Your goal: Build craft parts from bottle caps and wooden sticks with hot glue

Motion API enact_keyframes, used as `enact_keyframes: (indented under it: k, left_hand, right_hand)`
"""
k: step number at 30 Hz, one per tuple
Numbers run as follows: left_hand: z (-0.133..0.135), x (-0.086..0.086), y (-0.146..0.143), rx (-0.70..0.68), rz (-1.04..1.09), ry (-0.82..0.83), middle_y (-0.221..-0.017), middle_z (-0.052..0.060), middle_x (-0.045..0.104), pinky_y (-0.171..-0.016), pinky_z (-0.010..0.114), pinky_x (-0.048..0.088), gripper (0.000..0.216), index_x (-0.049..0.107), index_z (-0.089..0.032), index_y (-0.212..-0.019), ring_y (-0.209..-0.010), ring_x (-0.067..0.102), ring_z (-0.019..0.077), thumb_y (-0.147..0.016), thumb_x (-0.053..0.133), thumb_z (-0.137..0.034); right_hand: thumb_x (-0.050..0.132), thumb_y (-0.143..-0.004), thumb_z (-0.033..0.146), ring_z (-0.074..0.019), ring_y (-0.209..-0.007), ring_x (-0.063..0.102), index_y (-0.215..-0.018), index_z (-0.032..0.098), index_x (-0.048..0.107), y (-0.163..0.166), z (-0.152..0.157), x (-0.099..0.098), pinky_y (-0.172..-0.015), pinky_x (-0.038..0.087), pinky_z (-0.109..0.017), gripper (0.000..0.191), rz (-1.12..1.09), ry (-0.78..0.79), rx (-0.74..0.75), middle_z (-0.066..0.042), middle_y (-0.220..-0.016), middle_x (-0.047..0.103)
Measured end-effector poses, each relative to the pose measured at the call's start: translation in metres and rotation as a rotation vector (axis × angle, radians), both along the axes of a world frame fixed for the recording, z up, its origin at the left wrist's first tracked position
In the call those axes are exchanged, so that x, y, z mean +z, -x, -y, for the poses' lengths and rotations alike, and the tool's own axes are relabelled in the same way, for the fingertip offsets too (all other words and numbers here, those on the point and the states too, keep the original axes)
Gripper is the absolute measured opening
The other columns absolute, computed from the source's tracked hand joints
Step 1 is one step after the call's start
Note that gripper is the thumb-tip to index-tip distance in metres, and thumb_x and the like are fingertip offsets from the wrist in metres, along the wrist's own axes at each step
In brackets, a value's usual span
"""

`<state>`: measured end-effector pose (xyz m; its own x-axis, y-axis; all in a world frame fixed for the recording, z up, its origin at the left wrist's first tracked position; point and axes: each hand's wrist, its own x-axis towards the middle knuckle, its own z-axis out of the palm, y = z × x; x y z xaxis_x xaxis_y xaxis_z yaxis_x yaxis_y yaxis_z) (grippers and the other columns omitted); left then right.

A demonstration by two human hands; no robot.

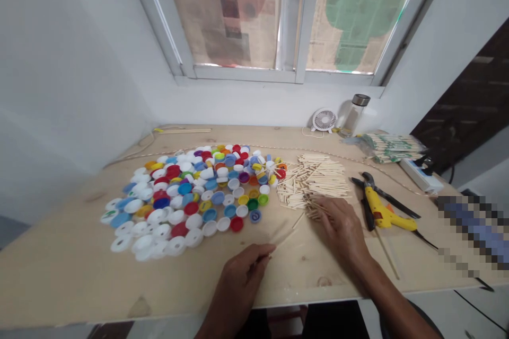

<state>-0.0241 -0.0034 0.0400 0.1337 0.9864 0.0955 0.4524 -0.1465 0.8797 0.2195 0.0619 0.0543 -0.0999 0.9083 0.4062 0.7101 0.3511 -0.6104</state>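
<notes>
My left hand [242,271] rests near the table's front edge, fingers pinched on a thin wooden stick [283,237] that points up and right. My right hand [342,228] lies palm down on the near edge of a pile of short wooden sticks [314,184], its fingertips curled into the pile. To the left of the sticks spreads a wide patch of several plastic bottle caps [191,196] in white, blue, red, yellow and green.
A yellow glue gun [384,213] and black pliers [392,198] lie right of my right hand. Farther back stand a small white fan [324,119], a clear bottle [355,114], a bag of sticks [392,147] and a power strip [421,175]. The plywood table [71,270] meets white walls.
</notes>
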Motion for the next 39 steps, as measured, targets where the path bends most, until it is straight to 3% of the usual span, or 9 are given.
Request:
enact_keyframes:
  k: [7, 10, 15, 18, 20, 26, 32, 36, 39]
  left_hand:
    - [-0.017, 0.021, 0.005, -0.217, -0.008, -0.010, -0.081, 0.003, 0.070, -0.070, 0.027, 0.047, 0.025, 0.071, -0.023, -0.091, -0.077, 0.065, 0.0175, -0.088, 0.046, -0.026]
    - [-0.023, 0.024, 0.005, -0.183, 0.063, 0.033, -0.075, 0.002, 0.068, -0.068, 0.026, 0.044, 0.022, 0.072, -0.023, -0.088, -0.072, 0.062, 0.0170, -0.085, 0.051, -0.025]
    - [-0.026, 0.015, -0.005, 0.005, 0.479, 0.204, -0.065, -0.001, 0.064, -0.060, 0.025, 0.042, 0.016, 0.074, -0.022, -0.085, -0.062, 0.057, 0.0141, -0.073, 0.068, -0.029]
    - [-0.020, 0.005, -0.022, 0.140, 0.683, 0.280, -0.065, -0.002, 0.064, -0.056, 0.024, 0.043, 0.030, 0.070, -0.021, -0.098, -0.057, 0.055, 0.0120, -0.071, 0.070, -0.036]
    - [-0.014, 0.001, -0.035, 0.241, 0.899, 0.410, -0.059, -0.001, 0.064, -0.054, 0.024, 0.043, 0.034, 0.072, -0.018, -0.089, -0.055, 0.054, 0.0122, -0.063, 0.077, -0.039]
    - [-0.008, 0.005, -0.048, 0.348, 0.976, 0.407, -0.057, 0.000, 0.063, -0.053, 0.021, 0.043, 0.035, 0.074, -0.014, -0.075, -0.053, 0.053, 0.0092, -0.058, 0.081, -0.045]
    - [-0.018, 0.031, -0.005, 0.558, 1.082, 0.311, -0.064, -0.001, 0.068, -0.054, 0.020, 0.049, 0.037, 0.073, -0.016, -0.068, -0.058, 0.057, 0.0100, -0.045, 0.089, -0.039]
    - [-0.013, 0.062, 0.048, 0.817, 1.103, 0.213, -0.067, -0.003, 0.070, -0.055, 0.019, 0.055, 0.046, 0.072, -0.019, -0.068, -0.062, 0.060, 0.0115, -0.028, 0.092, -0.033]
    - [0.000, 0.067, 0.072, 0.845, 1.027, 0.070, -0.069, -0.005, 0.071, -0.064, 0.018, 0.056, 0.036, 0.073, -0.022, -0.073, -0.069, 0.063, 0.0116, -0.044, 0.088, -0.037]
  right_hand:
    - [0.048, -0.093, 0.028, -0.0175, -0.086, 0.064, -0.096, 0.021, 0.069, 0.022, 0.032, 0.014, -0.076, 0.048, -0.027, 0.023, -0.127, 0.322, 0.381, -0.004, -0.092, 0.071]
    - [0.051, -0.091, 0.029, -0.0171, -0.078, 0.064, -0.095, 0.020, 0.070, 0.026, 0.037, 0.014, -0.068, 0.046, -0.024, 0.021, -0.182, 0.445, 0.396, -0.004, -0.087, 0.071]
    - [0.053, -0.089, 0.028, -0.0138, -0.065, 0.058, -0.087, 0.019, 0.070, 0.033, 0.045, 0.005, -0.058, 0.040, -0.021, 0.019, -0.190, 0.501, 0.403, -0.001, -0.072, 0.066]
    - [0.053, -0.089, 0.030, -0.0131, -0.061, 0.055, -0.080, 0.018, 0.070, 0.040, 0.048, 0.000, -0.056, 0.038, -0.021, 0.022, -0.244, 0.473, 0.335, 0.000, -0.066, 0.063]
    - [0.053, -0.090, 0.031, -0.0138, -0.065, 0.057, -0.081, 0.018, 0.070, 0.045, 0.049, -0.001, -0.059, 0.041, -0.021, 0.023, -0.305, 0.455, 0.329, -0.001, -0.070, 0.065]
    - [0.048, -0.092, 0.031, -0.0149, -0.072, 0.063, -0.084, 0.019, 0.070, 0.048, 0.051, -0.004, -0.066, 0.045, -0.021, 0.026, -0.290, 0.409, 0.371, -0.003, -0.078, 0.069]
    - [0.045, -0.094, 0.031, -0.0163, -0.070, 0.065, -0.081, 0.019, 0.067, 0.022, 0.050, -0.010, -0.063, 0.047, -0.023, 0.028, -0.081, 0.294, 0.313, -0.003, -0.074, 0.069]
    - [0.043, -0.095, 0.031, -0.0195, -0.076, 0.067, -0.087, 0.020, 0.068, -0.013, 0.032, -0.015, -0.067, 0.052, -0.028, 0.028, 0.031, 0.115, 0.123, -0.005, -0.082, 0.071]
    - [0.046, -0.093, 0.032, -0.0263, -0.101, 0.064, -0.113, 0.020, 0.063, -0.031, 0.025, -0.016, -0.080, 0.054, -0.037, 0.029, 0.119, -0.104, -0.095, -0.012, -0.111, 0.065]
